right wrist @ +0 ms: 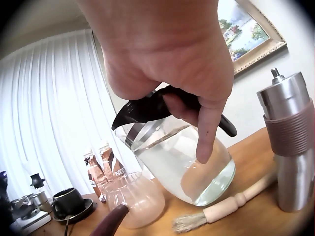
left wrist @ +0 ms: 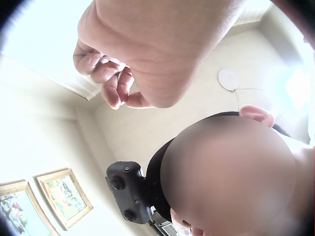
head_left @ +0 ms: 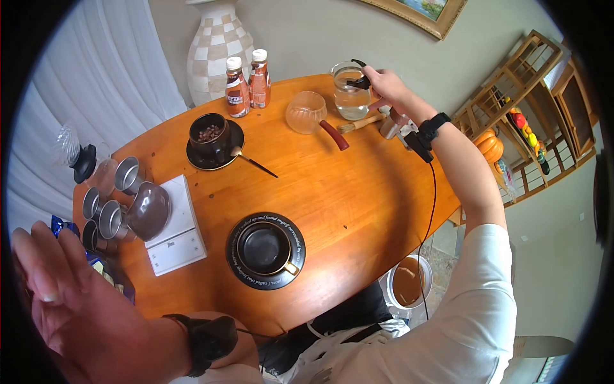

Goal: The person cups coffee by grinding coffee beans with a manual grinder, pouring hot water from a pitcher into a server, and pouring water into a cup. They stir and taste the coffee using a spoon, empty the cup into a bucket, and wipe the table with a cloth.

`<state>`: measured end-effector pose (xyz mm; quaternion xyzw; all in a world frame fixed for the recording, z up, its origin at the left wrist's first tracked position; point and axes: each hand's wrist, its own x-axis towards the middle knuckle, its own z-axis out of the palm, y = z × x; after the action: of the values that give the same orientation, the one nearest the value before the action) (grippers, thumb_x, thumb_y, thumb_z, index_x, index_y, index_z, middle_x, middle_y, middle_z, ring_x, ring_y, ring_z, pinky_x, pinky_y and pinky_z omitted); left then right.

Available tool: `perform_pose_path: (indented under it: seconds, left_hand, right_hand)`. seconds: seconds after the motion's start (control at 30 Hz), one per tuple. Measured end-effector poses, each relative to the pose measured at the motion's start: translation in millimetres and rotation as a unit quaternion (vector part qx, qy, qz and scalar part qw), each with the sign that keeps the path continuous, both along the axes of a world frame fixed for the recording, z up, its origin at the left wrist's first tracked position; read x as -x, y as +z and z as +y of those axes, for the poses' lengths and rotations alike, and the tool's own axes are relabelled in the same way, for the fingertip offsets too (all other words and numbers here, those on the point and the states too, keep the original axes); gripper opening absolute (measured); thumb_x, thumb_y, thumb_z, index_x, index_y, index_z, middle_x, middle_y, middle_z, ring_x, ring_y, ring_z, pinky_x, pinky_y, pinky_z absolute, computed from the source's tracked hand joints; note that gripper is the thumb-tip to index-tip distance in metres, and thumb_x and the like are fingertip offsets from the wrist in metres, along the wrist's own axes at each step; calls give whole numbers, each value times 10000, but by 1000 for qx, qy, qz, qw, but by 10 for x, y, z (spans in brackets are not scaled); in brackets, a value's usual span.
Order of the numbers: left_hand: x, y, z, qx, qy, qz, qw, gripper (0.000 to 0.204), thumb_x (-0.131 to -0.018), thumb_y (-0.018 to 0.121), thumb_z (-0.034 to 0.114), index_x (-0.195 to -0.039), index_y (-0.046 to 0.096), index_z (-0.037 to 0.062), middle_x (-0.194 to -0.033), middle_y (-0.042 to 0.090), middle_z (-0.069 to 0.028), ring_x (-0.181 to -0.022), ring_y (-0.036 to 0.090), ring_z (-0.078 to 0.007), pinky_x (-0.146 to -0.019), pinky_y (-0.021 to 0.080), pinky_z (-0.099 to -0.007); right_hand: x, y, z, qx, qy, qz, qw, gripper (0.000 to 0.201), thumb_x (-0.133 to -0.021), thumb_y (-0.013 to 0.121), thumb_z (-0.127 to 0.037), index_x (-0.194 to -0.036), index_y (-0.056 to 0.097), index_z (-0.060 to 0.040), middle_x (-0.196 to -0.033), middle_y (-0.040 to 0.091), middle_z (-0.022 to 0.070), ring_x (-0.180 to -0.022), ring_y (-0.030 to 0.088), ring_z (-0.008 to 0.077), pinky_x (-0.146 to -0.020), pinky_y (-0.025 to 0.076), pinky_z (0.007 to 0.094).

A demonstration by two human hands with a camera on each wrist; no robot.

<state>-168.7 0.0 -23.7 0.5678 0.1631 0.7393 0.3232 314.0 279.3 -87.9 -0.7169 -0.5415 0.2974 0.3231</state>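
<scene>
Containing water (head_left: 351, 109), a jug (head_left: 349, 97) is gripped by its handle (head_left: 361, 82) in the right hand (head_left: 390, 88); the left hand (head_left: 83, 297) is loosely curled.

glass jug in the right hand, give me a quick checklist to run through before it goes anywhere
1. Grip: ok, the right hand holds the glass jug by its black handle.
2. Base resting on the table: cannot tell.
3. Room around the jug: not ok, the red-handled glass pot, brush and metal grinder stand or lie close by.
4. Black cup seated on its saucer: ok.
5. Cup empty: cannot tell, its inside is dark.
6. Left hand away from the jug: ok.
</scene>
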Motion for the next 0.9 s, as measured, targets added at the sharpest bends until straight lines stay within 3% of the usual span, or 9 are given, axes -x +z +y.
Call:
perform_pose_path:
  seconds: [0.17,0.27,0.37,0.43,0.47,0.53,0.67,0.73,0.9]
  left_hand:
    - [-112,-27,16,-7,140,-51,989,304,-922,433,108,-1109,564,-92,-1074,497,-253,-903,384,-260,-808,317,-351]
    - [-14,-6,6,-11,52,-23,998,306,-924,434,109,-1109,570,-93,-1090,503,-267,-895,387,-257,-806,319,-359]
    - [-25,-9,3,-24,-81,63,994,331,-933,449,125,-1122,587,-110,-1233,514,-339,-1041,460,-306,-880,349,-374]
    - [26,-216,-16,-31,169,-115,978,356,-941,470,146,-1133,614,-117,-1405,447,-397,-1252,453,-381,-981,359,-413]
    - [83,-248,-25,-29,170,-115,978,356,-941,470,146,-1133,614,-117,-1405,447,-397,-1252,453,-381,-981,359,-413]
    - [116,-222,-7,38,330,-88,939,356,-948,484,160,-1155,653,-76,-1524,332,-418,-1398,365,-443,-1067,334,-460]
    - [364,-194,-62,9,172,-68,983,342,-940,492,158,-1171,677,-15,-1470,390,-397,-1267,438,-371,-986,353,-424]
    - [387,-100,-33,-1,-2,59,998,323,-932,496,163,-1137,709,30,-1381,448,-343,-1074,440,-296,-882,344,-384]
    - [82,-15,-8,10,87,-4,996,255,-911,505,156,-1006,716,48,-1287,473,-282,-944,384,-259,-811,316,-361]
  right_hand:
    - [126,141,-165,-1,22,-55,998,683,-928,528,-481,-1184,642,142,-1161,642,228,-1021,689,347,-706,661,408]
    - [126,101,-154,-12,38,-76,996,683,-933,530,-484,-1234,641,119,-1251,639,243,-1056,688,353,-718,658,406]
    - [132,64,-136,-17,56,-91,994,679,-936,533,-481,-1232,640,121,-1209,655,239,-1011,702,337,-702,650,407]
    - [162,49,-133,-30,71,-113,991,678,-932,543,-478,-1216,642,129,-1123,686,230,-898,725,311,-670,637,393]
    - [174,41,-125,-28,73,-113,991,678,-932,543,-478,-1216,642,129,-1123,686,230,-898,725,311,-670,637,393]
    - [192,32,-111,-37,71,-135,988,668,-926,552,-479,-1170,656,135,-998,710,213,-769,727,293,-629,619,378]
    - [218,29,-84,-46,75,-155,984,653,-921,557,-479,-1114,668,134,-924,713,197,-687,715,293,-612,613,365]
    - [240,37,-92,-60,79,-166,981,645,-915,559,-484,-1064,676,133,-890,710,201,-657,709,298,-594,605,367]
    - [251,51,-93,-67,82,-195,975,613,-898,580,-482,-951,687,119,-784,698,185,-601,692,276,-561,579,373]
